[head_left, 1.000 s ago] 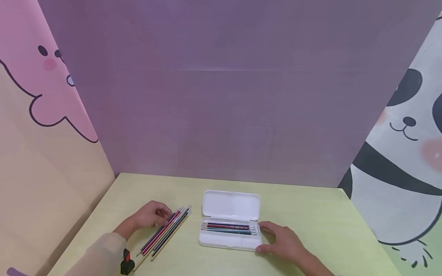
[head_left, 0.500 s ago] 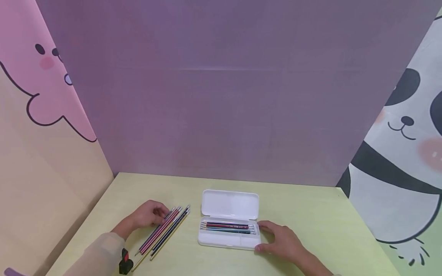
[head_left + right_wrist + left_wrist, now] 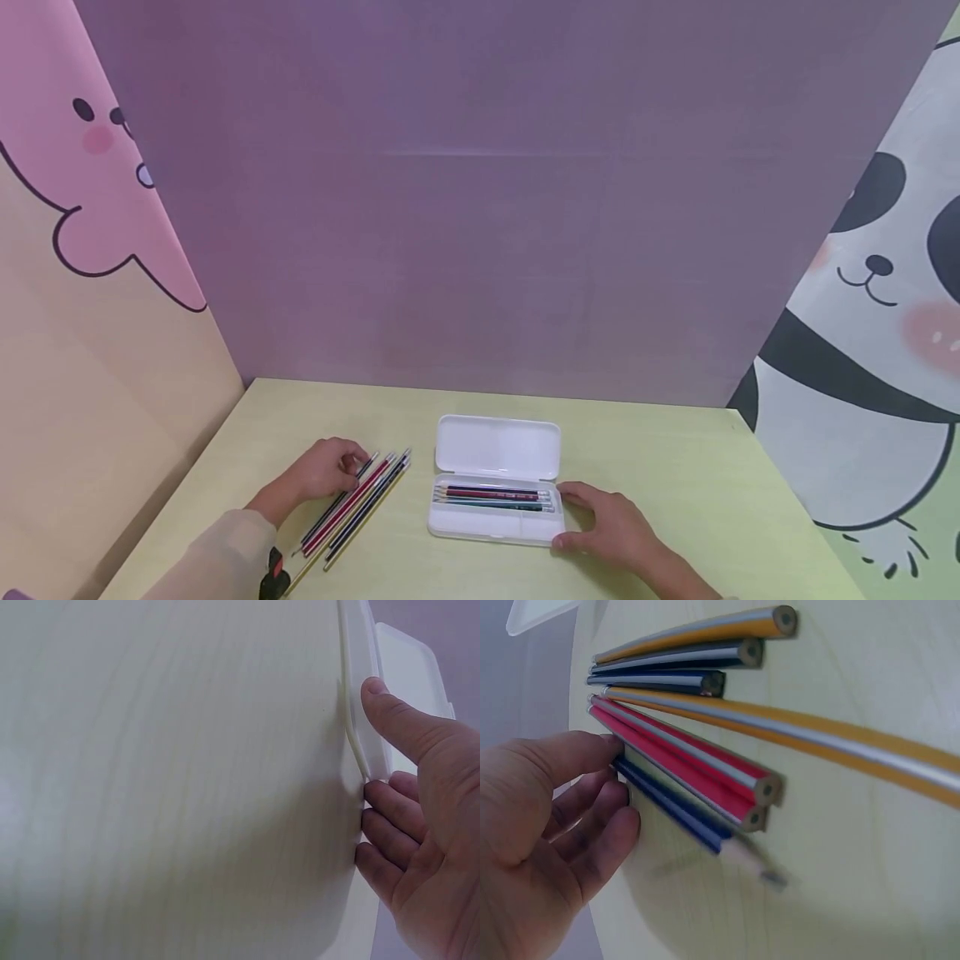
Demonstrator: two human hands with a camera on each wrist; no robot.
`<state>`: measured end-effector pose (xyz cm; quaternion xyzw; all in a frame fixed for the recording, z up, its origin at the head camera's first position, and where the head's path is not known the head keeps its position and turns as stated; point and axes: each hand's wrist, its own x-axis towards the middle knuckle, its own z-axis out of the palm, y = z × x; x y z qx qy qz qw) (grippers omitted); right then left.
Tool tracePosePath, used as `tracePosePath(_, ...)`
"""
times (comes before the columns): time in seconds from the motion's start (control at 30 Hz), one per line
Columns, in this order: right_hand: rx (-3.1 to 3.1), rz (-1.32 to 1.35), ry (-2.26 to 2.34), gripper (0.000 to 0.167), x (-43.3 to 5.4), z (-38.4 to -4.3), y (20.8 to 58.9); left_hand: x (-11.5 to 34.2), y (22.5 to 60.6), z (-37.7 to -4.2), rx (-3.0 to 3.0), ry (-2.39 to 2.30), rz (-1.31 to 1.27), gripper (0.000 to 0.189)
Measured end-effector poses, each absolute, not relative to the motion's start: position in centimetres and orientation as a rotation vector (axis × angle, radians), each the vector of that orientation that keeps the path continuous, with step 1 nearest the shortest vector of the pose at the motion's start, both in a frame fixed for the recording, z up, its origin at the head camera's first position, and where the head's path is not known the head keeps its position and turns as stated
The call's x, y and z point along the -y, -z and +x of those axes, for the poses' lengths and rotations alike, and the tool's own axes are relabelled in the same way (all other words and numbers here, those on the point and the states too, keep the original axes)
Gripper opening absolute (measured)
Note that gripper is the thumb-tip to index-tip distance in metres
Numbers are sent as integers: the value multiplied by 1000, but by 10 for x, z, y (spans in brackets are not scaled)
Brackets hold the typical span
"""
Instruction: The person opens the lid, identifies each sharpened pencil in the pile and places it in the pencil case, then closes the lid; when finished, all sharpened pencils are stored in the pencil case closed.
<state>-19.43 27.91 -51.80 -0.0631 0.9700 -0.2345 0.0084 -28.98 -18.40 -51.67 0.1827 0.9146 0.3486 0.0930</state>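
My left hand [image 3: 326, 467] is at the left pencil bundle, pinching a dark blue pencil [image 3: 671, 802] near its far end between thumb and fingers. Beside that pencil lie two red pencils [image 3: 697, 769], then yellow pencils [image 3: 817, 731] and more dark ones [image 3: 675, 656]. A white pencil case [image 3: 472, 522] stands open at mid-table, its lid [image 3: 498, 447] folded back. Several pencils [image 3: 495, 497] lie in its rear compartment. My right hand [image 3: 611, 525] grips the case's right end, thumb at the front corner and index finger at the back; the other fingers show in the right wrist view.
The pale wooden table [image 3: 660, 467] extends behind and to the right of the case. A purple-grey panel [image 3: 480, 250] rises at its back edge. Walls with cartoon pictures flank both sides. A black device [image 3: 274, 575] sits at my left wrist.
The dark blue pencil at my left hand has come apart from the red ones, leaving a small gap. My right hand and the case keep their places; the head view shifts slightly.
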Motion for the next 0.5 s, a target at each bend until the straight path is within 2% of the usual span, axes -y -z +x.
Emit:
tracePosePath(0.2,-3024,-209,747,79,-279,-193,517,184,518,-289,-2809,-888,581,21)
tracePosePath(0.5,-3024,-188,744,80,-279,-193,518,183,516,-287,-2843,-917,525,20)
